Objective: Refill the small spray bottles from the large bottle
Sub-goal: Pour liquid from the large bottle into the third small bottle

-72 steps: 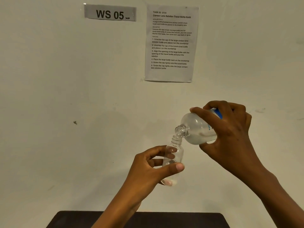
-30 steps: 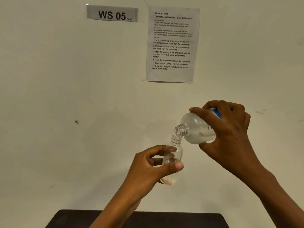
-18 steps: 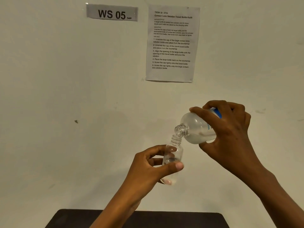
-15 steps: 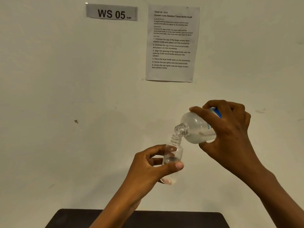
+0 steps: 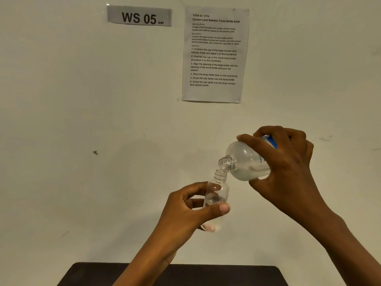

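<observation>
Pinching small clear plastic bottle upright near centre in left grip, clasping large clear blue-printed bottle, tilted at its 1 o'clock (mouths just about meeting), in right grip.

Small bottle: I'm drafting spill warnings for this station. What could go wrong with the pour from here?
1. The mouth of the large bottle meets the narrow neck of the small bottle only at its rim, so liquid may run down the outside onto the left hand.
2. Both bottles are held in the air, off any surface; a wet grip on the small one might slip.
</observation>
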Available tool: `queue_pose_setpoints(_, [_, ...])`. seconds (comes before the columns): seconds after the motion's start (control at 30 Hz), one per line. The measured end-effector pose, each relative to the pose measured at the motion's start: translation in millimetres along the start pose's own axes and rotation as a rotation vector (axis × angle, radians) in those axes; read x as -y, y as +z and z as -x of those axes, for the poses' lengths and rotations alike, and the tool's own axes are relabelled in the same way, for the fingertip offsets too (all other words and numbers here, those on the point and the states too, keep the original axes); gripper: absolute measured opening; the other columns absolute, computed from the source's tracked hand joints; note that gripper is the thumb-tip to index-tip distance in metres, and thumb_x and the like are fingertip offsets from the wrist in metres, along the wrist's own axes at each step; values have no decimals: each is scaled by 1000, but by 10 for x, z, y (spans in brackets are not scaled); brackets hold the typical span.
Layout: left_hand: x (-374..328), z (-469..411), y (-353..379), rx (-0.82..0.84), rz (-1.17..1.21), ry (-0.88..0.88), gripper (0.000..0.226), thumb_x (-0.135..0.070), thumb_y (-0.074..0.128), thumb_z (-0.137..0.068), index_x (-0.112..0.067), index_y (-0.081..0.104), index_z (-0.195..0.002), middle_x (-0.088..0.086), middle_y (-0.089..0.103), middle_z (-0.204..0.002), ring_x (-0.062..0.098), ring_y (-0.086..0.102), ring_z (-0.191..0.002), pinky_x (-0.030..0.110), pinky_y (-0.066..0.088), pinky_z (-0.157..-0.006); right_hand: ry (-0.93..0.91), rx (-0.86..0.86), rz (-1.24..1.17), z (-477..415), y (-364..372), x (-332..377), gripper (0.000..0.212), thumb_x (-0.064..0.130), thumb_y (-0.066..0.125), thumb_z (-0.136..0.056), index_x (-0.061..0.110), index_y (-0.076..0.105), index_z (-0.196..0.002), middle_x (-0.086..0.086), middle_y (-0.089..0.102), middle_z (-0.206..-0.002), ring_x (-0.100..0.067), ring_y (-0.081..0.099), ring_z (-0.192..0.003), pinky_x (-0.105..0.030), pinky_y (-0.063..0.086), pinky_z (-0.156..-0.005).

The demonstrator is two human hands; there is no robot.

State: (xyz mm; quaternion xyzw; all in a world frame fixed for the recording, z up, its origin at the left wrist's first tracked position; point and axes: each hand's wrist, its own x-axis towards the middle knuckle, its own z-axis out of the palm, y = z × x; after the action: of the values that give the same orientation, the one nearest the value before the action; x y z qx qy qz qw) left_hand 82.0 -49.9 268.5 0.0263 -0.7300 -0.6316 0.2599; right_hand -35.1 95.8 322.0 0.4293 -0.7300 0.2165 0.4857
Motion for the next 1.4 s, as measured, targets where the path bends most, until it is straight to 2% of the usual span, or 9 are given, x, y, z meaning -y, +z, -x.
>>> queue_pose_setpoints(0.23, [-1,0,8,6,-12,10,51,-38,73,-54,-32,65,-104,-8,68,-105,15,66,-95,18,53,-57,-3,0,0,0,-6,-6,82,8,82,-49,33,45,-118,-8,54,-113,-27,33,-106,-37,22,-85])
queue_pose_setpoints(0.5, [-12,15,11,2,-13,10,50,-39,74,-54,-32,65,-103,-8,68,-105,14,66,-95,18,53,-57,-5,-5,-1,-5,-22,7,80,7,80,-50,33,47,-117,-7,54,-113,-26,33,-106,-36,22,-84])
queue_pose_setpoints(0.63, [-33,22,10,5,3,8,48,-40,83,-55,-34,65,-99,-10,68,-102,13,66,-92,17,52,-56,-6,-10,-2,-10,-27,11,80,6,80,-49,33,46,-117,-6,53,-112,-26,33,-105,-36,21,-84])
queue_pose_setpoints(0.77, [-48,23,17,3,3,10,46,-38,73,-52,-35,64,-96,-13,67,-101,12,66,-92,17,52,-56,-4,-12,6,-14,-27,13,81,5,80,-49,34,46,-117,-6,54,-112,-26,33,-105,-36,21,-84])
queue_pose_setpoints(0.9, [-47,25,16,2,1,12,41,-37,72,-55,-38,62,-94,-14,66,-100,12,65,-92,17,53,-57,-5,-12,6,-8,-24,12,81,5,80,-48,34,47,-117,-5,53,-112,-26,33,-105,-35,20,-84])
queue_pose_setpoints(1.1, [-25,21,12,5,8,9,48,-41,82,-56,-34,64,-100,-11,67,-103,13,66,-93,17,52,-57,-8,-4,2,-12,-16,7,83,6,82,-47,33,46,-117,-7,54,-113,-27,33,-106,-37,22,-84])
queue_pose_setpoints(1.17, [-13,12,8,3,10,8,48,-39,77,-54,-34,65,-100,-11,68,-103,13,66,-93,18,52,-57,-8,-3,0,-12,-14,7,83,7,82,-47,33,46,-117,-7,54,-113,-27,33,-106,-36,22,-84])
queue_pose_setpoints(1.23, [-15,9,9,0,9,7,48,-41,83,-54,-36,64,-98,-12,68,-102,12,66,-92,18,53,-57,-7,-3,0,-11,-12,7,83,6,81,-47,33,46,-117,-7,54,-113,-27,33,-106,-36,21,-85])
queue_pose_setpoints(1.4, [-3,3,6,-1,3,4,49,-41,82,-55,-34,64,-100,-11,68,-103,14,66,-93,19,54,-58,-2,2,-1,-10,-2,10,84,7,82,-47,34,45,-118,-7,54,-113,-27,33,-106,-37,22,-85])
